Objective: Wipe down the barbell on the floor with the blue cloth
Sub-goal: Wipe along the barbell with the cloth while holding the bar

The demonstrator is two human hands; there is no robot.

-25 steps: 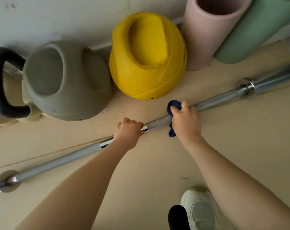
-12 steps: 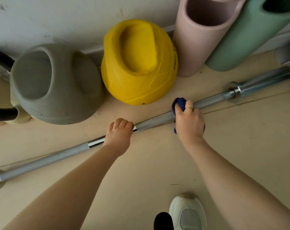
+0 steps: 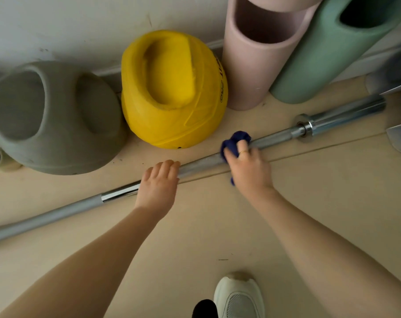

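Observation:
A long silver barbell [image 3: 201,162] lies slanted across the beige floor, from the lower left up to its chrome sleeve [image 3: 346,115] at the right. My right hand [image 3: 247,167] presses a crumpled dark blue cloth [image 3: 234,141] around the shaft, right of the bar's middle. My left hand [image 3: 159,184] rests flat over the shaft a little to the left, fingers extended and loose, not curled around it. The bar is hidden under both hands.
Against the wall stand a grey kettlebell [image 3: 54,118], a yellow kettlebell [image 3: 172,88], a pink foam roller [image 3: 254,53] and a green foam roller [image 3: 328,49]. A white shoe [image 3: 239,297] stands on the floor near me. Grey objects [image 3: 399,136] poke in at the right edge.
My right hand has slid the cloth rightward along the shaft toward the sleeve. My left hand has loosened from a closed grip to a flat, open rest on the bar.

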